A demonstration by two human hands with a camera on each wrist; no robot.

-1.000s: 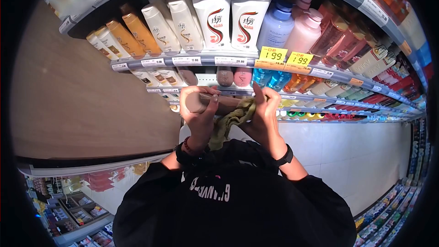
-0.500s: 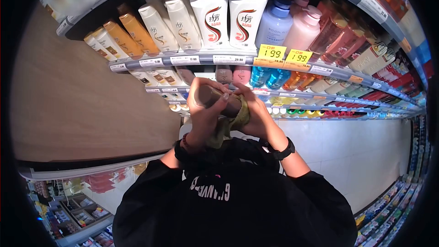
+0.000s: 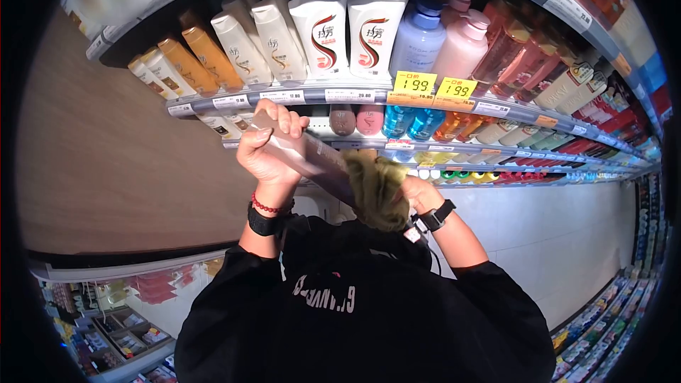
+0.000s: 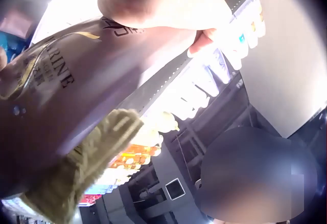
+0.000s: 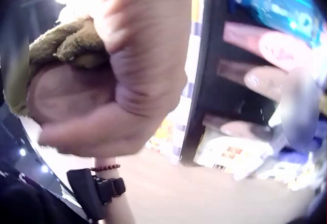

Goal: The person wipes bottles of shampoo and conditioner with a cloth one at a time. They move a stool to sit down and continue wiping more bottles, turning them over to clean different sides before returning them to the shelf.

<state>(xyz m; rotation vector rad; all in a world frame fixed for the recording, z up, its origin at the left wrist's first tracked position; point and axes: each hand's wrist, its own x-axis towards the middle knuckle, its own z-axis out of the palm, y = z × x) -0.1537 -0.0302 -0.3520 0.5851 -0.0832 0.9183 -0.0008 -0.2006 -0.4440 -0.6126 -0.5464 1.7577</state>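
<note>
A brownish-mauve toiletry bottle point(image 3: 312, 159) with dark and gold print lies slanted between my two hands, in front of the shelves. My left hand point(image 3: 273, 145) grips its upper-left end, fingers curled over it. In the left wrist view the lettering on the bottle point(image 4: 76, 75) faces the camera. An olive-green cloth point(image 3: 379, 188) wraps the lower-right end. From outside, my right hand point(image 3: 423, 195) holds the cloth there. The right wrist view shows my right hand point(image 5: 145, 75) curled round the cloth point(image 5: 66, 42) and the bottle's rounded end point(image 5: 71, 91); the head view partly hides its fingers.
Ahead, a store shelf holds white pump bottles point(image 3: 376, 25), a blue pump bottle point(image 3: 418, 42) and a pink one point(image 3: 461, 50). Price tags line the shelf edge point(image 3: 326, 96). Similar mauve and pink bottles point(image 3: 369, 120) stand one level below. A wood-coloured panel point(image 3: 142, 170) is on the left.
The bottle has turned from end-on to lengthwise. My left hand has moved left and up to its far end; the cloth and right hand have shifted right and down along it.
</note>
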